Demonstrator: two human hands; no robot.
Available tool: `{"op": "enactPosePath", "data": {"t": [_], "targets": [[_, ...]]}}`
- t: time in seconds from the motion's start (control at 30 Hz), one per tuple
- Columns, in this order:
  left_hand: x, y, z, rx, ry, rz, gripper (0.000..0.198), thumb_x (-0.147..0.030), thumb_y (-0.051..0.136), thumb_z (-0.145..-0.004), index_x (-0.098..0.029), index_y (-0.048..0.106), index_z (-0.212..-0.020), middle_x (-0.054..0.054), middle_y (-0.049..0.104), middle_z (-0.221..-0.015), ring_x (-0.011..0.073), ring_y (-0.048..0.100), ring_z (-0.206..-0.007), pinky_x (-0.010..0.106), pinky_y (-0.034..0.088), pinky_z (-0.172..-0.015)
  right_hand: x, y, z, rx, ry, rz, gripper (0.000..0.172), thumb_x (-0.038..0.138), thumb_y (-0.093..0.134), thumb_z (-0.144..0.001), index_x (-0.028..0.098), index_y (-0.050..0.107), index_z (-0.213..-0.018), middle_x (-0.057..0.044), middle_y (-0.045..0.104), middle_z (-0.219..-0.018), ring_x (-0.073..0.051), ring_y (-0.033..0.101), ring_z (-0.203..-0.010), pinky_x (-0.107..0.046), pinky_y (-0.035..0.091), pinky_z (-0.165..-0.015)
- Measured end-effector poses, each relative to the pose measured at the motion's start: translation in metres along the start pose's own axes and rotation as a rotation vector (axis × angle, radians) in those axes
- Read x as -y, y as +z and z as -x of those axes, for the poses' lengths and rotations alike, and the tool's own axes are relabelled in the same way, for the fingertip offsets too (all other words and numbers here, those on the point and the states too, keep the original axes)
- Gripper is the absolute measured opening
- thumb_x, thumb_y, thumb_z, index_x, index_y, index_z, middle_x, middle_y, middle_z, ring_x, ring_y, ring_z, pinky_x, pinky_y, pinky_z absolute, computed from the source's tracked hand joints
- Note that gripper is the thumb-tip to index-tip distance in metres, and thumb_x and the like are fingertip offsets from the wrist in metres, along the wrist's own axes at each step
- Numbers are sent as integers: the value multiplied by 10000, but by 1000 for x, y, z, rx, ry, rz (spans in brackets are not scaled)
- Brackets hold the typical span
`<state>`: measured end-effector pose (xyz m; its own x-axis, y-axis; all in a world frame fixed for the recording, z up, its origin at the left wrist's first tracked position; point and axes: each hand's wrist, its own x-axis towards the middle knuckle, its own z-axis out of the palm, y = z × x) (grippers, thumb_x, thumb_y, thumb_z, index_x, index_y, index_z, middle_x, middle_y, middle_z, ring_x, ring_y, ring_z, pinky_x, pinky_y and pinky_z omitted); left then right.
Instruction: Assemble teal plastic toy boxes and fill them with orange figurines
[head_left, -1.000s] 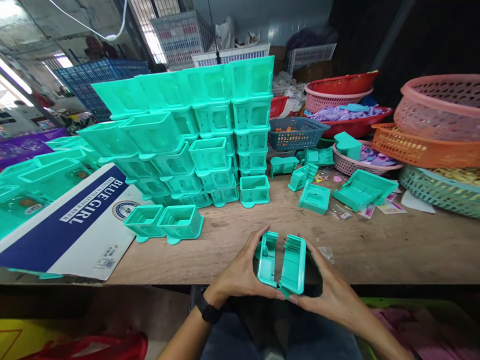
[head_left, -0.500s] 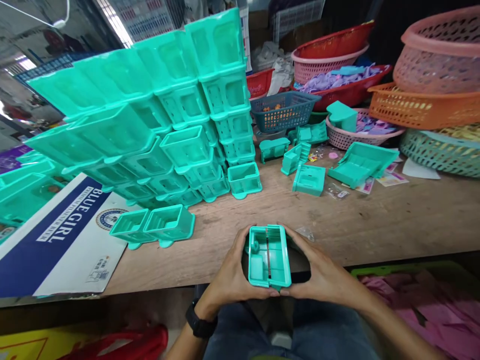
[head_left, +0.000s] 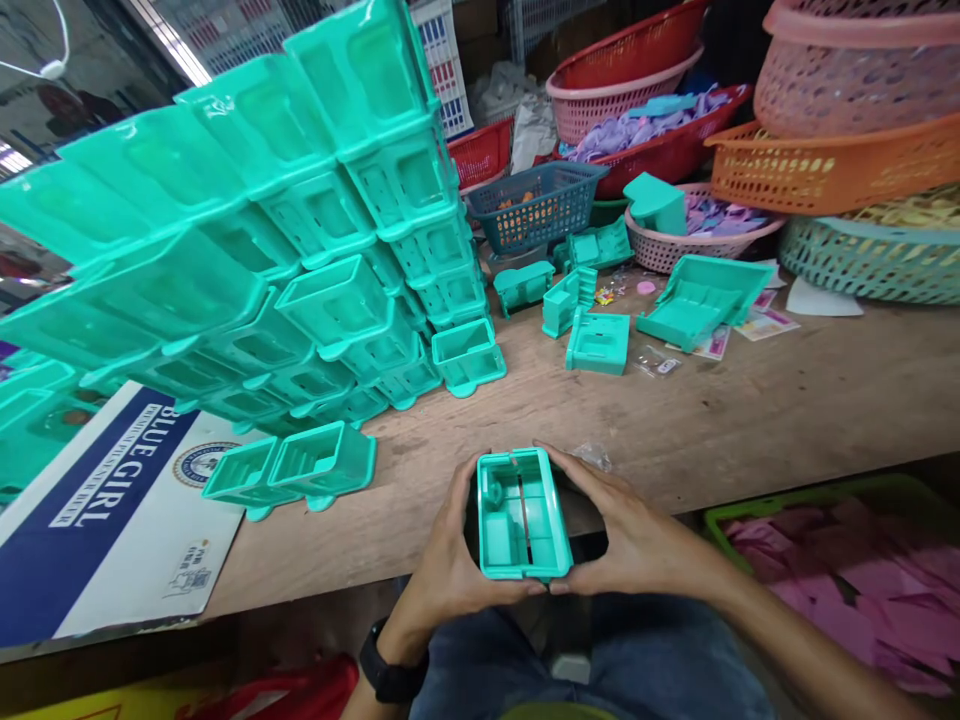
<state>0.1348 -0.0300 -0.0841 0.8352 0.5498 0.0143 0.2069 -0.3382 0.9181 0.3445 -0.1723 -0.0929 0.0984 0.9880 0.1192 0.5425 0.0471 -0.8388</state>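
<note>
Probably light, stiff and a bit slick, the green box point(head_left: 546, 520) should be held by its outer walls.
At the frame's lower centre, the left grip point(head_left: 444, 562) clasps one half, a narrow gap splits the glossy, open-topped box, and the right grip point(head_left: 631, 535) pinches the other half.

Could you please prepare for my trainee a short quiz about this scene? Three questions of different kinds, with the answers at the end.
1. True or false: the left hand and the right hand both hold the teal box.
2. Where is the black wristband worn?
A) left wrist
B) right wrist
C) both wrists
3. Complete: the large printed words on the carton read "BLUE ____".

Key:
1. True
2. A
3. GIRL
</note>
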Motion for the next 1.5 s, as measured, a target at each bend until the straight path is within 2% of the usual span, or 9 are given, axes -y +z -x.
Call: {"op": "enactPosePath", "data": {"t": [0.17,0.3,0.47,0.7,0.93,1.13,1.23,1.37,1.5], "targets": [[0,1,1,2,-1,6,1245,-531,986,-594,-245,271,-1573,184,371,-1643,452,365,-1527,631,307,-1268,1,1,-1,-5,-28,6,1353,420,937,-674,262,74,-1703,-167,376,-1683,-362,430,-1512,-509,415,-1224],[1,2,1,-16,24,3,1231,-531,984,-594,-241,284,-1564,185,389,-1629,451,375,-1521,624,326,-1260,-5,1,0,-1,-65,7,1308,423,928,-701,268,101,-1702,-155,360,-1692,-356,417,-1520,-498,418,-1226],[0,3,1,-43,34,-33,1217,-556,982,-590,-247,308,-1555,178,403,-1625,457,373,-1523,610,357,-1250,-9,-2,-1,1,-90,-5,1329,427,946,-674,278,116,-1701,-157,397,-1673,-371,452,-1495,-517,435,-1212],[6,6,2,-56,41,-40,1240,-585,983,-575,-243,294,-1547,190,429,-1585,455,418,-1489,640,343,-1242,-7,-7,-3,40,-71,-7,1375,472,972,-635,306,113,-1697,-140,389,-1679,-374,432,-1506,-517,429,-1215],[2,6,1,-64,58,-40,1217,-632,970,-580,-259,310,-1532,177,436,-1577,448,428,-1484,627,383,-1221,-13,-6,-3,46,-45,-8,1415,491,992,-590,305,126,-1693,-156,387,-1674,-386,420,-1507,-541,436,-1202],[1,6,4,-68,32,-39,1224,-629,963,-589,-250,300,-1545,175,435,-1591,438,429,-1488,608,380,-1233,-9,-9,-4,69,-77,2,1405,458,979,-634,326,63,-1691,-132,358,-1691,-369,424,-1509,-510,436,-1207],[3,8,6,-105,17,-70,1240,-638,963,-573,-259,297,-1548,168,440,-1594,448,435,-1484,600,432,-1200,-6,-11,-7,91,-105,20,1406,475,966,-654,311,33,-1693,-148,338,-1697,-362,429,-1509,-501,433,-1208],[5,8,8,-147,35,-83,1234,-627,965,-580,-265,293,-1548,169,425,-1609,448,426,-1493,603,428,-1205,-5,-11,-10,97,-120,17,1374,516,943,-679,303,45,-1696,-154,342,-1697,-358,424,-1515,-510,428,-1208],[4,6,7,-123,59,-69,1207,-626,954,-606,-265,284,-1542,167,434,-1603,434,437,-1490,587,431,-1208,-7,-9,-11,101,-139,8,1353,530,927,-703,280,45,-1697,-167,337,-1697,-349,425,-1516,-507,418,-1213]]}}
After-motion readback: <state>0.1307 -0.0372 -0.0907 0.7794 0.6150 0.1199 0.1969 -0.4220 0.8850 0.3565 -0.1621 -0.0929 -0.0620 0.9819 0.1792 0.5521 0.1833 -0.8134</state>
